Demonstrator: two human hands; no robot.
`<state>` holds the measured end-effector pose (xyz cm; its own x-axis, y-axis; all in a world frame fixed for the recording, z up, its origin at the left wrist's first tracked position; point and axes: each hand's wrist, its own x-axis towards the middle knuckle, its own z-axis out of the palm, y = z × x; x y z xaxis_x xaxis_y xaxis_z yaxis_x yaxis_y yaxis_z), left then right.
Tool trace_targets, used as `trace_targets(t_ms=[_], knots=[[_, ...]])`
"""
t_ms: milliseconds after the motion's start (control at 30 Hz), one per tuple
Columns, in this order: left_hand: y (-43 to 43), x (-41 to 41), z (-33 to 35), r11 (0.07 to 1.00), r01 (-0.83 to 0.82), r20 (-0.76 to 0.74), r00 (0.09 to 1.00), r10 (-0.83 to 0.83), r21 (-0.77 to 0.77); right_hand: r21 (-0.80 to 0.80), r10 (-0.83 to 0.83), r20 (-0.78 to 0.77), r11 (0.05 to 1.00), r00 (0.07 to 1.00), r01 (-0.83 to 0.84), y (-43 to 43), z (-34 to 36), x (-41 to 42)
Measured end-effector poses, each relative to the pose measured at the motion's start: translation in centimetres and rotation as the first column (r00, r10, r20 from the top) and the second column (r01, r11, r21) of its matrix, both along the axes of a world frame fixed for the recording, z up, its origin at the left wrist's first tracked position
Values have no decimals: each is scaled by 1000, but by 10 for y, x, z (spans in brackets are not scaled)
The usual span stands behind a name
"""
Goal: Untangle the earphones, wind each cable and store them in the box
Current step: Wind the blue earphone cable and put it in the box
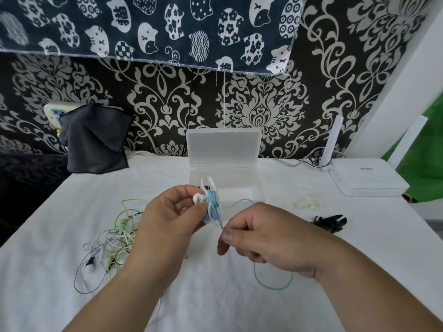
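My left hand (pixel 167 219) pinches a small white winder (pixel 208 188) with light-blue earphone cable (pixel 212 207) wrapped round it, held above the table. My right hand (pixel 266 238) pinches the free blue cable just below the winder; the rest of that cable loops on the cloth (pixel 273 283). A tangle of white, green and black earphones (pixel 112 240) lies on the table to the left. The clear plastic box (pixel 254 185) stands open behind my hands, its lid (pixel 223 144) upright.
A white cloth covers the table (pixel 215 295). A white winder (pixel 308 202) and a black one (pixel 330 222) lie at the right. A white router (pixel 366 178) sits at the back right, a dark cloth (pixel 96 142) hangs at the back left.
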<state>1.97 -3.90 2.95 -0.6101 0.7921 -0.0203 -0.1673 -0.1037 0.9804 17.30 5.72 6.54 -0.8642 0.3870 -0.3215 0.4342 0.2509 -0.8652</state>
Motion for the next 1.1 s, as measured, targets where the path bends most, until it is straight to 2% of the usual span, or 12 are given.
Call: trace_targets(t_ms=[100,200,300,367,467,833,900,1000,1100], knots=[[0,1,0,998,-28,-182,983,18,-51,11,-33,-30,999,999,33,2,4,2],[0,1,1,988,-110,-393,917,60,-106,-25,-55,-82,998,995,53,5,10,4],[1,3,1,980,-155,-454,887,84,-124,-38,-18,-110,999,994,14,5,14,5],[2,3,0,979,-172,-407,906,114,-107,-26,51,-83,998,995,-53,3,17,6],[2,4,1,985,-148,-249,961,123,-84,4,150,-19,989,989,-150,0,19,7],[2,7,-2,993,-110,-79,991,106,-50,-20,242,46,970,969,-242,-4,19,5],[2,7,-2,994,-100,-57,994,98,-44,-32,245,45,969,969,-244,-4,18,6],[1,5,-3,995,-81,-123,990,72,-66,-36,218,25,976,976,-217,-2,19,6],[1,1,-2,995,-39,-166,986,24,-88,-20,53,-30,998,998,-54,3,23,9]])
